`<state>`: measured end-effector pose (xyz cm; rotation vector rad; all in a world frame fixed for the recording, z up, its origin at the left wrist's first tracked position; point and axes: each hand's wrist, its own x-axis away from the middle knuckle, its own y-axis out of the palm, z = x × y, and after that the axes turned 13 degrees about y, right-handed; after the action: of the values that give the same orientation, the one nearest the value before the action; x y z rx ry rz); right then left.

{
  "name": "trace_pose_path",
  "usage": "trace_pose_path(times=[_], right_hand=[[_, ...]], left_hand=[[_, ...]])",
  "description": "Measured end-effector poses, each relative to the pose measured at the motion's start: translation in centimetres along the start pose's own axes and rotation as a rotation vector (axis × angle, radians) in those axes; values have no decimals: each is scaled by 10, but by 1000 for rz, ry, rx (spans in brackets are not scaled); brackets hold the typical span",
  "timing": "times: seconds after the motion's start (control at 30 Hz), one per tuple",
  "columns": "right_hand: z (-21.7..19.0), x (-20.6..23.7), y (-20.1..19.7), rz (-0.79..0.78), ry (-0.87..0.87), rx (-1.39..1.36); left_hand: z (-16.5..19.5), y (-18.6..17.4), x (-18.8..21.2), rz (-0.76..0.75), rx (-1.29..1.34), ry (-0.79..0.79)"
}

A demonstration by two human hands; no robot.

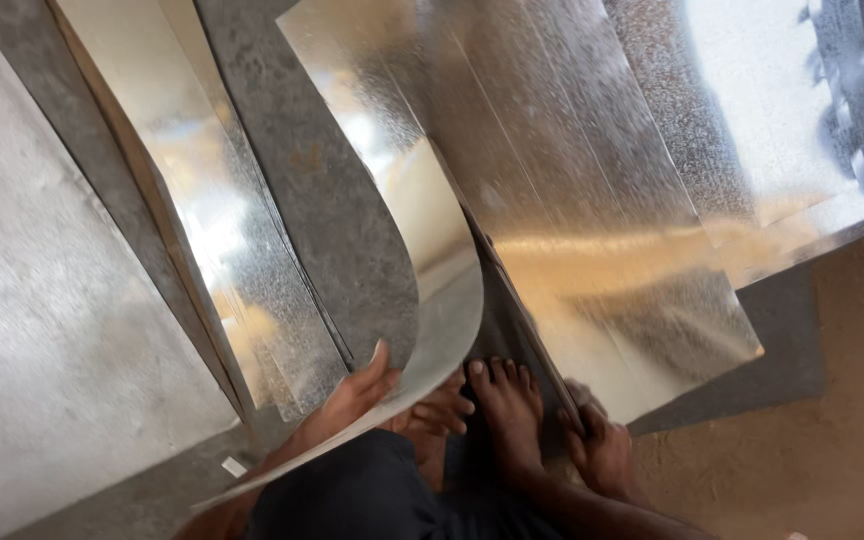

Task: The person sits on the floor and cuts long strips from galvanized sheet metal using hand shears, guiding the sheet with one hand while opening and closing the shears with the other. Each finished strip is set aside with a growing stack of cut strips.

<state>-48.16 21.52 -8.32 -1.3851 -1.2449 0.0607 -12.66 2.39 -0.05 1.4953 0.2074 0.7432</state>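
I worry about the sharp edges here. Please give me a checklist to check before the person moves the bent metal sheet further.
1. Left hand has contact with the curved sheet: ok, it lies against the sheet from below.
2. Right hand has hold of the flat sheet: ok, fingers rest at its near edge.
3. Hands protected: not ok, both are bare.
4. Bare foot away from edges: not ok, it stands between the two sheets.
5. Grip is firm: cannot tell.
6. Floor on the right is free: ok where visible.
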Motion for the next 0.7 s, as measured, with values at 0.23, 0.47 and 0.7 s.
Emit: trace_pose_path(times=[0.23, 0.47, 0.7], right_hand=[[33, 2, 5, -73, 94, -86], [-3, -2, -26, -425, 419, -103], [-43, -16, -52, -546, 397, -234]], left_hand=[[-18, -93, -101, 467, -17, 204], [-10, -100, -152, 471, -161, 505], [-45, -75, -131, 555, -225, 431]])
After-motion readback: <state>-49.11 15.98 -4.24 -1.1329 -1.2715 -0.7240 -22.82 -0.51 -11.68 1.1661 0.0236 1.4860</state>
